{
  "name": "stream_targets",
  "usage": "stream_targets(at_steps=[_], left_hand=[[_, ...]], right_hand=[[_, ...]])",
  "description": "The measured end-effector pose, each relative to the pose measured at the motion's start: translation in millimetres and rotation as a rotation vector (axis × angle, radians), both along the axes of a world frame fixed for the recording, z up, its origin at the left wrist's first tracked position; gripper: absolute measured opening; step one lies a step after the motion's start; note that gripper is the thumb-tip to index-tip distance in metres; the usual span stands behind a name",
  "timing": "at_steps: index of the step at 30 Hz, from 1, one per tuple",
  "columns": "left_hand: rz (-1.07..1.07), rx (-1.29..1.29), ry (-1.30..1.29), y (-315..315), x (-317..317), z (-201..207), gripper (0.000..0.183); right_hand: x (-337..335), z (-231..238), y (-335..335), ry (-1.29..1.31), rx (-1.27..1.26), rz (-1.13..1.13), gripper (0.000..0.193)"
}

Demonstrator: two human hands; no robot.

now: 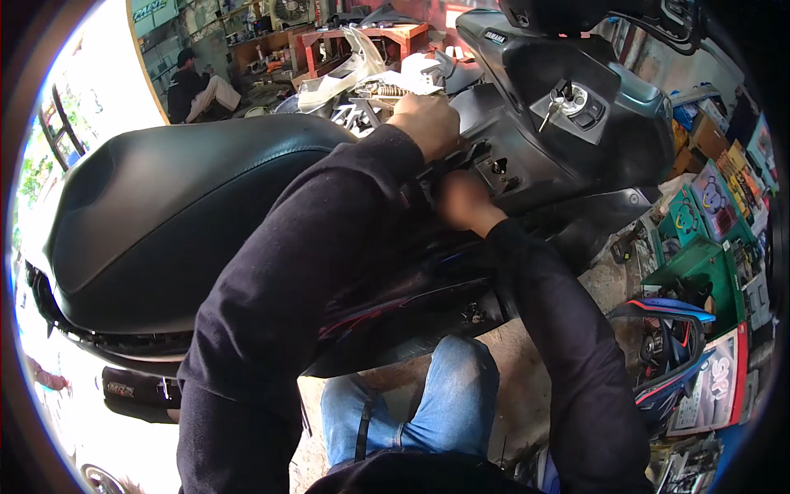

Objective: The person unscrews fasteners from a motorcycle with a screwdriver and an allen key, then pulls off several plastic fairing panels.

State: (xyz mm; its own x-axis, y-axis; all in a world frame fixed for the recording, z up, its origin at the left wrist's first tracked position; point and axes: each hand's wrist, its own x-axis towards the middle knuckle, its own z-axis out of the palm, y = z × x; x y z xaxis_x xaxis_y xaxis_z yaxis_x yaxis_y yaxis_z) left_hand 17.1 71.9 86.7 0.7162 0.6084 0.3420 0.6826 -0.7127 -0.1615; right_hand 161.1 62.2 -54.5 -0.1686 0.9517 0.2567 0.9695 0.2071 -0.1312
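A black scooter (568,115) stands across in front of me, its long black seat (189,198) to the left and its front end to the right. My left hand (428,123) reaches over to the far side of the scooter's middle, just ahead of the seat. Its fingers are curled closed; whatever they hold is hidden. Nearer to me, my right hand (465,202) is at the open centre section, beside an exposed dark recess with small fittings (499,168). That hand is blurred and its fingers do not show clearly. A key (550,114) hangs in the ignition.
Beyond the scooter, loose parts and pale panels (354,74) are heaped by a red table (403,37). Another person (197,86) sits at the far left. On the right are a green box (699,272), a blue-and-black body panel (671,329) and several cartons.
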Motion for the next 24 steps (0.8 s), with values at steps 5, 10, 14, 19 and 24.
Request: stream_targets(at_steps=[5, 10, 14, 19, 24], left_hand=[[-0.026, -0.288, 0.149, -17, 1, 24, 0.032], [-0.147, -0.214, 0.102, 5, -10, 23, 0.034], [-0.142, -0.094, -0.009, 25, -16, 27, 0.031], [-0.319, 0.028, 0.045, 52, -20, 7, 0.02], [-0.449, 0.055, 0.021, 93, -27, -18, 0.034]], right_hand=[[11, -2, -2, 0.095, 0.093, 0.071, 0.034], [-9, 17, -15, 0.102, -0.048, -0.072, 0.033], [-9, 22, -14, 0.169, -0.167, -0.208, 0.035], [-1, 19, -10, 0.157, -0.187, -0.205, 0.034], [-18, 36, -16, 0.158, -0.307, -0.24, 0.035]])
